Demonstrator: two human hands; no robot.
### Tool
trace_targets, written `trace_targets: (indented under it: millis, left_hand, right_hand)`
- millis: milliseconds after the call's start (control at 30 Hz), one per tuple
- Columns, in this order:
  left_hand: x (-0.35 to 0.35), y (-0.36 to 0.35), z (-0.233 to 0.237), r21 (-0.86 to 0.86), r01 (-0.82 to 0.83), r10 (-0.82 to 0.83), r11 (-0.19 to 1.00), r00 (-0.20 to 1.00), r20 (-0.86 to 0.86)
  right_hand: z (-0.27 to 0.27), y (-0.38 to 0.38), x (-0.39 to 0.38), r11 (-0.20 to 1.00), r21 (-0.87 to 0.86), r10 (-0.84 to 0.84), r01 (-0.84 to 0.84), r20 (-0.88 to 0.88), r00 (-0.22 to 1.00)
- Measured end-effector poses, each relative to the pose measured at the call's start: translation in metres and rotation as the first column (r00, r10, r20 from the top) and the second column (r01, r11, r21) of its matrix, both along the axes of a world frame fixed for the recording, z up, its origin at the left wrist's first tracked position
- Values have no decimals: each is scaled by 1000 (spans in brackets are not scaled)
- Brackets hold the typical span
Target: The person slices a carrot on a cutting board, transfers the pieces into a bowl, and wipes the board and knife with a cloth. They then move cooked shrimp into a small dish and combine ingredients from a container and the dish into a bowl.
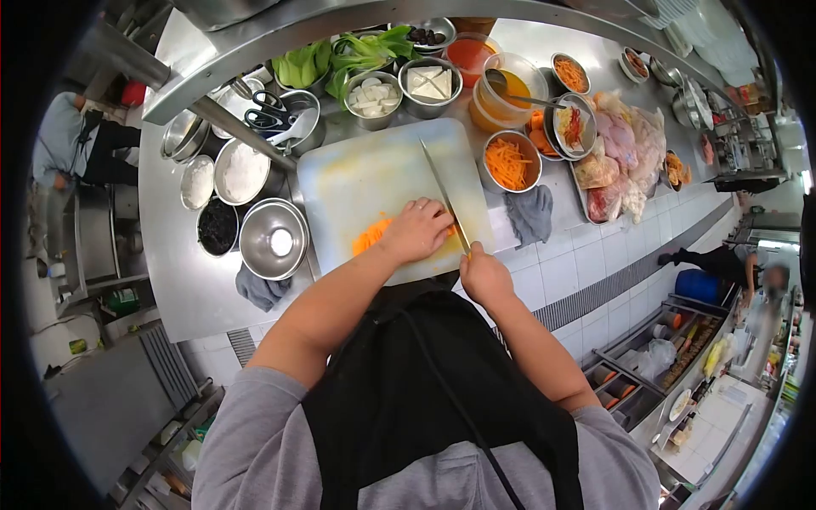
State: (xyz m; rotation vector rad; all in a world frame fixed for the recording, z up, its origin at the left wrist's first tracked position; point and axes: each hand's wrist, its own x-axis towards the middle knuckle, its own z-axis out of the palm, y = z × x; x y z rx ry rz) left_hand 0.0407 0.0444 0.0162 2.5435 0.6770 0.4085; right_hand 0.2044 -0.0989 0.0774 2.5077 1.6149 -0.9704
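Observation:
My right hand point(486, 274) is closed around the handle of a long kitchen knife point(440, 180), whose blade points away from me across the white cutting board point(365, 166). My left hand point(416, 229) rests on the board just left of the blade, fingers curled and pressing down. A little orange shows at its fingertips, seemingly carrot, mostly hidden by the hand. Cut carrot point(369, 238) lies on the board left of that hand. To the right of the board stands a metal bowl of carrot strips point(508, 165).
Bowls of tofu point(429, 82), white powder point(241, 172) and leafy greens point(302, 65) surround the board. Scissors point(268, 112) lie at a metal pot. Bagged raw meat point(625, 149) sits on a tray at right. A metal shelf bar point(340, 42) crosses above. Other people stand at both sides.

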Motion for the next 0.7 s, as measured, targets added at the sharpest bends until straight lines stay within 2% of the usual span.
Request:
trace_targets:
  millis: [200,400,467,600,700]
  left_hand:
    - [-1,0,-1,-17,2,-1,1000,999,32]
    - [-4,-1,0,-11,19,-19,1000,999,-34]
    - [-1,0,1,-9,7,-7,1000,999,32]
    - [-3,2,0,-29,9,-10,1000,1000,-19]
    - [-2,-1,-1,-50,5,-3,999,999,43]
  right_hand:
    - [-12,4,-6,1000,18,-18,18,7,1000]
    - [-2,5,-9,1000,11,5,-5,3,1000]
    - [-8,11,-10,1000,0,-31,31,4,1000]
    - [-7,14,-8,998,61,1,0,-15,1000]
    - [-10,9,-11,999,16,-33,33,-7,999]
